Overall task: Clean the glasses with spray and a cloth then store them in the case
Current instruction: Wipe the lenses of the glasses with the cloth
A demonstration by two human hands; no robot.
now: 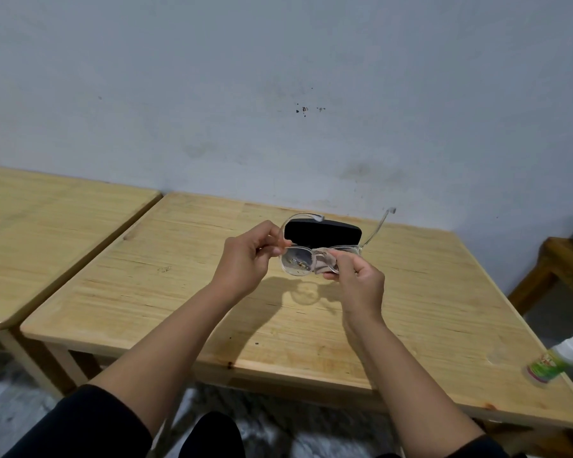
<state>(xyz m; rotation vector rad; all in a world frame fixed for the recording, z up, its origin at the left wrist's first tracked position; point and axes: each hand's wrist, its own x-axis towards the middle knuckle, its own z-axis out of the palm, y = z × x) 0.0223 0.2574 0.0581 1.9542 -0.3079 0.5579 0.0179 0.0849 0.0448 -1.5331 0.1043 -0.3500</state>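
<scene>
Clear-framed glasses (296,259) are held in the air above the wooden table (186,302), their arms unfolded and pointing away from me. My left hand (245,259) pinches the frame at its left hinge. My right hand (358,279) pinches a small beige cloth (325,261) over the right lens. The left lens shows droplets or smears. Behind the glasses a black case (323,233) lies open on the table. A spray bottle (558,361) with a green label and white cap lies on its side at the table's right edge.
A second wooden table (47,226) stands to the left, separated by a narrow gap. A grey wall runs behind both. A low wooden stand (556,269) is at the far right. My dark-clothed knees sit below the table's front edge.
</scene>
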